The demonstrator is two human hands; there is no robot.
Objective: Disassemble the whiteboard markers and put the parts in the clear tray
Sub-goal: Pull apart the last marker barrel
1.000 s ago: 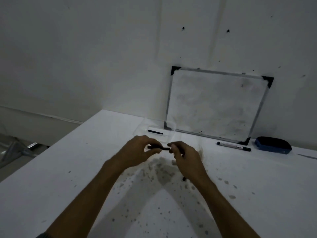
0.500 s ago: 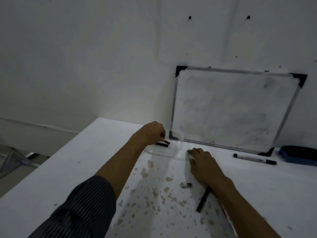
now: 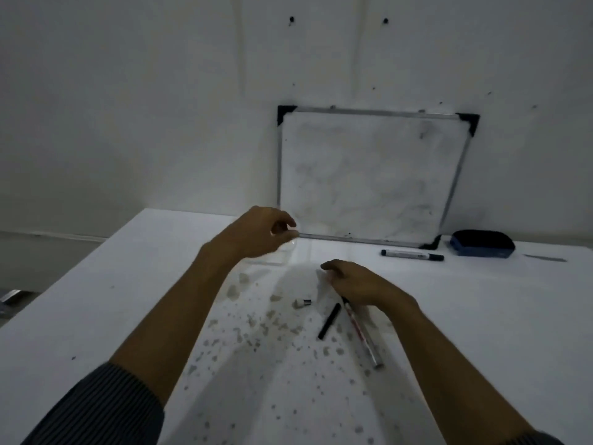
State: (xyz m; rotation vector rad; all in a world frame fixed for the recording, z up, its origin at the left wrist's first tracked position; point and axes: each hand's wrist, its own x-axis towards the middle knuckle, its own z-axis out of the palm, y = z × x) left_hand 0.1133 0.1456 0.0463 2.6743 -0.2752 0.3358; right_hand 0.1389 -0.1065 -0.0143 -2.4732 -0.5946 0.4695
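Observation:
My left hand [image 3: 266, 232] hovers over the clear tray [image 3: 284, 255] at the foot of the whiteboard, fingers loosely curled and apart, nothing in them. The hand hides most of the tray and its contents. My right hand [image 3: 362, 284] lies palm down on the table, fingers curled over a white scrap [image 3: 322, 285], covering the top end of a silver marker barrel [image 3: 364, 337]. Whether it grips either I cannot see. A thin black marker part [image 3: 329, 321] lies left of the barrel, and a small end plug [image 3: 303, 302] lies further left. A whole marker [image 3: 412, 254] rests at the back right.
A framed whiteboard [image 3: 369, 175] leans against the wall behind the tray. A blue eraser [image 3: 481, 244] sits to its right. The white table [image 3: 128, 300] is speckled with stains in the middle; its left edge runs diagonally.
My left hand has lifted off the tray and no longer holds the dark part. My right hand has shifted slightly, and the silver barrel now shows beneath it.

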